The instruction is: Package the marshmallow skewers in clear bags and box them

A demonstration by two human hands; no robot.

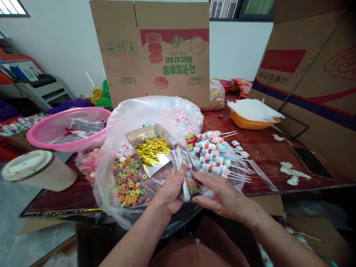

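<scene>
My left hand (172,190) is closed around a bundle of narrow clear plastic bags (178,160) with printed ends, its thumb pressed on top. From the other side, my right hand (218,190) pinches the same bundle between thumb and fingers. Behind the bundle, a metal tray (167,165) holds gold twist ties (153,149). Candy skewers (213,154) with pink, blue and white pieces on white sticks lie just beyond my right hand. Left of the tray are colourful ring-shaped candies (130,185) in a large clear plastic bag (104,181).
A pink basket (36,137) with flat packets and a lidded cup (59,174) stand at left. Cardboard boxes (119,81) rise behind and at right. An orange basket (244,120) bears white sheets. A phone (313,162) and crumpled tissue (293,172) lie on the right.
</scene>
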